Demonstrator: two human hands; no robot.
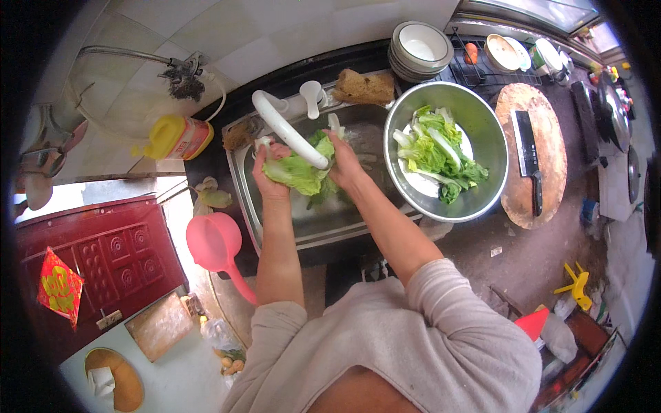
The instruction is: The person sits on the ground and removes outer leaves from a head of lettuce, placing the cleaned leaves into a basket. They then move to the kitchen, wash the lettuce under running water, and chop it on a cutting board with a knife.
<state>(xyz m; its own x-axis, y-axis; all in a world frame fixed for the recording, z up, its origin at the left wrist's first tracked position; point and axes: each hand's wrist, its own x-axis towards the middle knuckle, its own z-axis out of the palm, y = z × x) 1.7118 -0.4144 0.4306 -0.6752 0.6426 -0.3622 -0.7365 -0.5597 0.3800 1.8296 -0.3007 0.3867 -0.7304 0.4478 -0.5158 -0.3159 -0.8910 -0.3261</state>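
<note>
Under the white curved faucet spout [292, 131], my two hands hold green leafy vegetables over the stainless steel sink [248, 201]. My left hand [271, 173] grips the pale stem end of a broad leaf [294, 174]. On the other side of the spout, my right hand [345, 161] is closed around leaves with a white stalk [335, 125] sticking up past the fingers. The spout hides part of the leaves between the hands. To the right, a steel basin [496, 149] contains several loose green leaves [434, 144].
A cleaver [528, 149] lies on a round wooden chopping board [552, 155] right of the basin. Stacked bowls [421, 49] and a loofah [364, 88] stand behind the sink. A pink ladle [211, 240] and a yellow jug [178, 137] are at the left.
</note>
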